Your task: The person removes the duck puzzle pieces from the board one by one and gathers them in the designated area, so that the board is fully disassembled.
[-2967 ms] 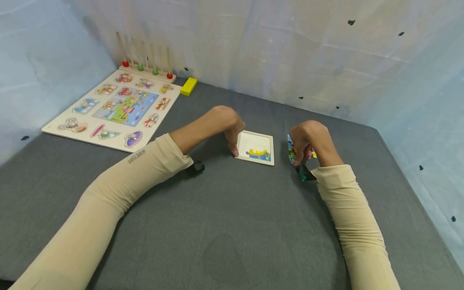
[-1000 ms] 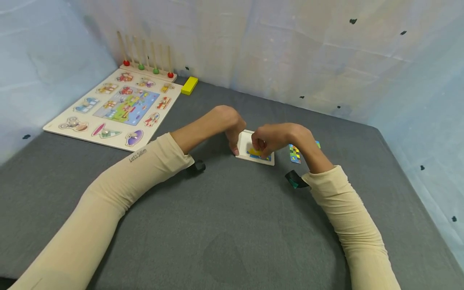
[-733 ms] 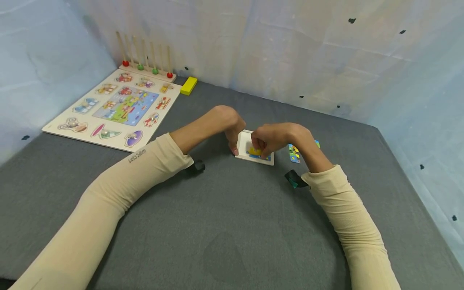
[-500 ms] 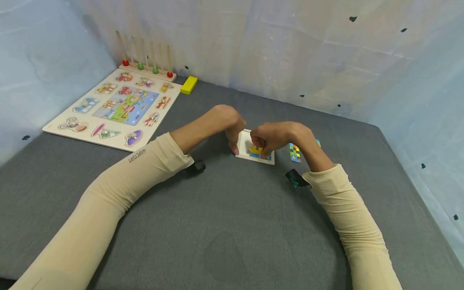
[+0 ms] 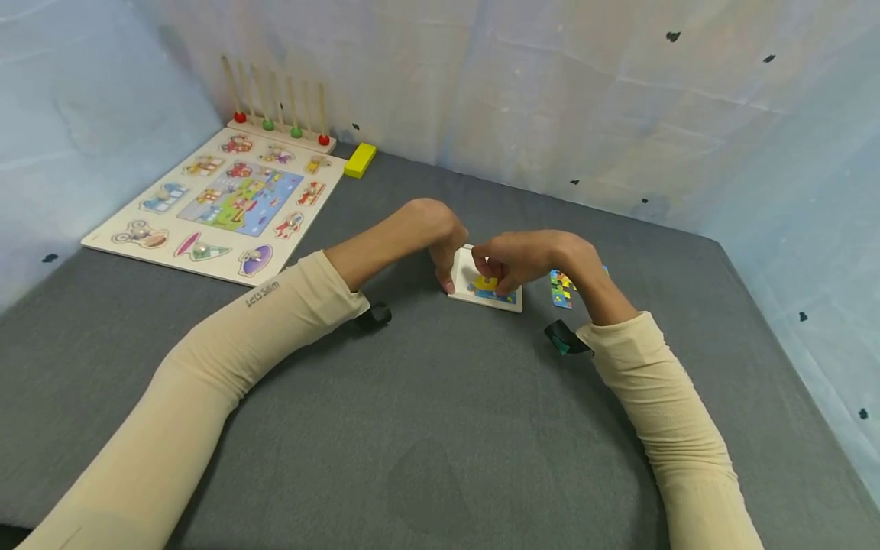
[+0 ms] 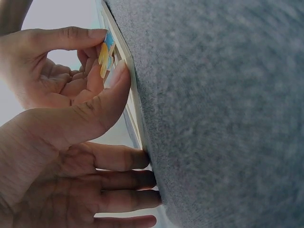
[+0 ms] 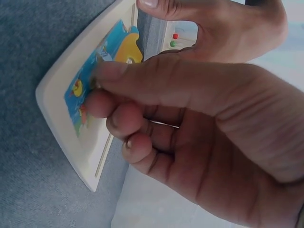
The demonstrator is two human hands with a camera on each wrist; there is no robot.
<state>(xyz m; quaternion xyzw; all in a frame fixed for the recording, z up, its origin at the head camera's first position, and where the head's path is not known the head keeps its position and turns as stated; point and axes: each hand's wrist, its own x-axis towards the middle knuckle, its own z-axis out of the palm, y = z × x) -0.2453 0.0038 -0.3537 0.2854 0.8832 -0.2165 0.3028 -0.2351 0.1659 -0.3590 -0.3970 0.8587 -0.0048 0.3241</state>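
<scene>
A small wooden puzzle board [image 5: 474, 302] lies mid-table, its blue-and-yellow picture partly laid along the near side. My left hand [image 5: 445, 248] holds the board's left near corner; in the left wrist view the thumb [image 6: 111, 95] presses the rim and the fingers reach the table edge beside it. Over the board, my right hand [image 5: 522, 256] pinches a blue-and-yellow puzzle piece [image 6: 103, 59] between thumb and fingertips. The right wrist view shows the thumb low over the blue picture [image 7: 77, 89], hiding part of it. Loose puzzle pieces [image 5: 560, 293] lie right of the board, partly behind the wrist.
A large peg puzzle [image 5: 241, 198] lies at the back left, with a rod stacker [image 5: 282, 134] bearing red and green beads behind it. A yellow block [image 5: 360, 160] sits by its corner. Pale curtains [image 5: 550, 99] border the grey table [image 5: 426, 428].
My right hand has moved left from the loose pieces to the board. There the yellow part beneath its fingers has shifted slightly. My left hand has stayed at the board's corner.
</scene>
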